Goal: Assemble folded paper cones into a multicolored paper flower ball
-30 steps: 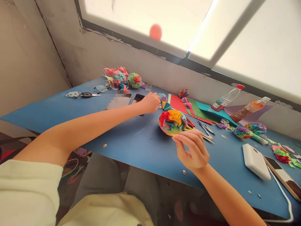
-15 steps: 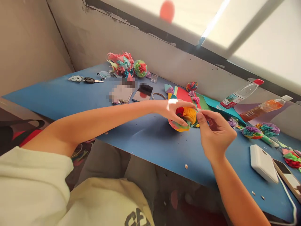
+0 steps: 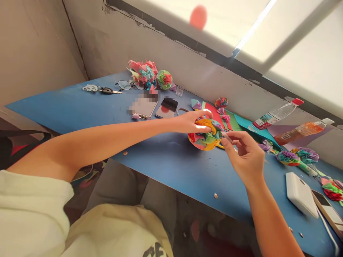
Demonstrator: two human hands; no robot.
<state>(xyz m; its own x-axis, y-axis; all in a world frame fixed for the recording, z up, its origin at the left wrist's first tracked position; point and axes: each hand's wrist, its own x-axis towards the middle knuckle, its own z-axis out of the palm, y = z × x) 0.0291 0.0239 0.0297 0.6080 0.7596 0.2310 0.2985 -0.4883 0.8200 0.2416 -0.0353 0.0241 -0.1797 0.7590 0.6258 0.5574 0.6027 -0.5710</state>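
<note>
A multicoloured folded-paper ball (image 3: pixel 208 141), yellow, green, red and pink, is held just over the blue table. My left hand (image 3: pixel 190 122) reaches from the left and grips the ball's top and left side, thumb in front and fingers behind. My right hand (image 3: pixel 245 153) is closed in a pinch at the ball's right edge. What lies between its thumb and index finger is too small to make out. Behind the hands are red paper sheets (image 3: pixel 211 109) and a small paper ball (image 3: pixel 221 102).
Two phones, glasses (image 3: pixel 124 85), keys (image 3: pixel 107 90) and larger paper balls (image 3: pixel 164 79) lie at the back left. Two bottles (image 3: pixel 278 114) rest by the wall. A white power bank (image 3: pixel 301 194) with a cable and more paper flowers (image 3: pixel 288 158) are at right. The table's front edge runs before my lap.
The paper ball has been turned in my left hand, so green and yellow folds now face me. My right hand has moved slightly left and stays pinched at its edge. The view has shifted slightly.
</note>
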